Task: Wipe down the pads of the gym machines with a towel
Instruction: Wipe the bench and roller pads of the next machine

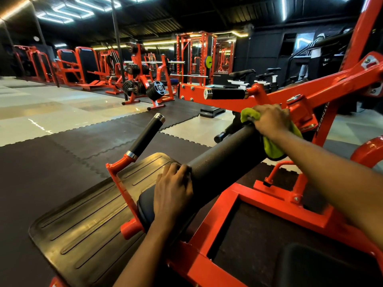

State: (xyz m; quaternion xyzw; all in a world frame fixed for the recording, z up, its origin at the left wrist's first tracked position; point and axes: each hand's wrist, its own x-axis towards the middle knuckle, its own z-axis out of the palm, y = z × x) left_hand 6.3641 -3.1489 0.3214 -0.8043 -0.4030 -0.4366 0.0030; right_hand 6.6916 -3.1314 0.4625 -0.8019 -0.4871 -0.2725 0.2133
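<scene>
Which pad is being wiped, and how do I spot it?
Find the orange machine frame in the foreground. Across it lies a long black roller pad, left hand on its near end, right hand pressing a green towel on its far end. Unlike the slim chrome-capped handle beside it, it's thick and matte.

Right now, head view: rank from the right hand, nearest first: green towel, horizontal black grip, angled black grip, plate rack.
1. green towel, gripped by the right hand
2. horizontal black grip, just up-left
3. angled black grip, lower left
4. plate rack, far back left
</scene>
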